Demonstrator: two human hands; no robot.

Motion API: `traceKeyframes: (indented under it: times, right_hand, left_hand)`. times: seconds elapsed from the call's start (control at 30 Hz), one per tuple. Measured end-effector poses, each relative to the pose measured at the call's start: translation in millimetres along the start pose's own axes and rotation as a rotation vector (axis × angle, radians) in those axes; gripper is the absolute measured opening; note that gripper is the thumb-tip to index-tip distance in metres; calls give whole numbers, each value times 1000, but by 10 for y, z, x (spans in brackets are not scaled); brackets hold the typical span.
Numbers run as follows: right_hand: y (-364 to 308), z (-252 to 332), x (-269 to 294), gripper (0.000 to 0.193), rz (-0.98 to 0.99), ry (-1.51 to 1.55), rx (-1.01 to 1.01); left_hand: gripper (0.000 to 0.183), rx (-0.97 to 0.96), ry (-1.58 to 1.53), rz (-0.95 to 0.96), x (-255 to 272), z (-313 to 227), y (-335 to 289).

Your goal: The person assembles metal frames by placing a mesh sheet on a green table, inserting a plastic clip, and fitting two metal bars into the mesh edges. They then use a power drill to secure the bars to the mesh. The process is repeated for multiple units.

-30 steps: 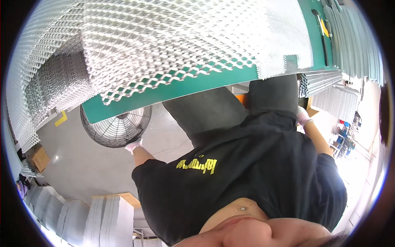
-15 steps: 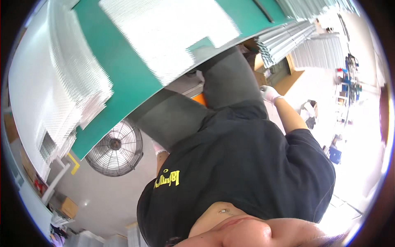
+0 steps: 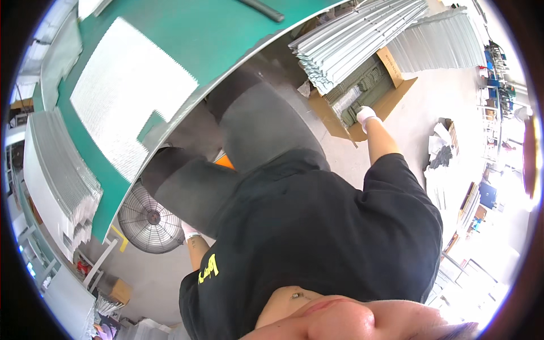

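Observation:
My right hand [image 3: 367, 115], in a white glove, is over the near side of an open cardboard box [image 3: 405, 90] on my right. Its fingers look curled in, and nothing shows in them. Rows of thin grey-green pieces [image 3: 371, 85] fill the box. Low beside my left thigh is my left hand [image 3: 190, 230], also gloved; its fingers are mostly hidden by the leg. On the green tabletop [image 3: 226, 39] in front of me lies a white, ridged sheet stack [image 3: 133, 90] with a notch in its near edge.
A bundle of long grey metal-like strips [image 3: 357, 42] sits above the box. Another ridged stack [image 3: 62, 175] stands at the table's left end. A round floor fan [image 3: 153, 218] is left of my legs. A dark bar [image 3: 260, 8] lies on the table's far part.
My view and body have turned toward the right, so the table has shifted left. My right arm has reached out to the box, which now shows more fully.

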State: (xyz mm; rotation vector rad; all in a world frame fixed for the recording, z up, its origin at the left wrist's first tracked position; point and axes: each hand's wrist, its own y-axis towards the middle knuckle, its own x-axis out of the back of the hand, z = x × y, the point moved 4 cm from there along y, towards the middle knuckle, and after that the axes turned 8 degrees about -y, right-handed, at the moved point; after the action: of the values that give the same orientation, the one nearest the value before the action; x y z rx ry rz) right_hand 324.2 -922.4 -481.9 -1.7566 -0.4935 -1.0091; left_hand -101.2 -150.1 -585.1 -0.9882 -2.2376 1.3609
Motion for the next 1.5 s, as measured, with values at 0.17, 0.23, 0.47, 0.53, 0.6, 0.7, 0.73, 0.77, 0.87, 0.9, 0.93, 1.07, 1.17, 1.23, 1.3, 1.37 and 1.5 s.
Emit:
traceKeyframes:
  times: [0.17,0.23,0.47,0.53,0.6,0.7,0.73,0.77,0.87,0.9,0.93,1.07,1.17,1.23,1.3,1.37,1.5]
  right_hand:
    - [435,-109,-248,36,84,-3,14]
    - [528,-181,-476,40,82,25,1]
    - [442,-43,-854,53,51,-21,-102]
    - [489,-19,-950,54,9,-27,-123]
    - [523,12,-1010,57,-71,-63,-134]
    - [634,33,-1043,59,-137,-147,-132]
    - [686,20,-1063,60,-149,-182,-126]
    - [784,-39,-1119,59,-139,-208,-126]
    - [948,-57,-1189,52,-97,-238,-89]
    - [935,-32,-1129,49,-79,-217,-53]
    - [924,-43,-1066,45,-65,-204,-22]
    - [969,-60,-1073,43,-55,-171,-28]
    - [1088,-130,-1011,38,73,-136,-29]
    - [1159,-166,-1015,35,104,-103,-15]
    - [1097,-77,-935,31,87,-115,-6]
    - [978,2,-809,31,129,-197,58]
    - [521,131,-226,31,-31,-112,229]
  left_hand:
    - [55,22,-229,-108,-113,-55,-453]
    - [54,5,-182,-115,-169,-196,-618]
    - [52,-48,-22,-114,-442,-656,-855]
    - [51,-60,27,-112,-502,-748,-895]
    - [50,-70,70,-106,-568,-832,-907]
    - [49,-87,99,-105,-668,-948,-947]
    - [49,-93,103,-103,-702,-972,-968]
    - [49,-92,101,-101,-744,-1006,-990]
    - [48,-101,102,-102,-845,-1097,-1030]
    - [47,-107,102,-102,-869,-1115,-1033]
    - [47,-107,97,-97,-913,-1110,-1030]
    - [46,-117,67,-88,-1026,-1144,-1074]
    - [45,-133,51,-68,-1105,-1134,-1092]
    - [44,-149,47,-47,-1155,-1165,-1114]
    - [43,-183,51,-20,-1214,-1226,-1118]
    - [43,-238,97,-4,-1300,-1324,-1149]
    - [47,-524,688,-371,-1821,-1866,-1514]
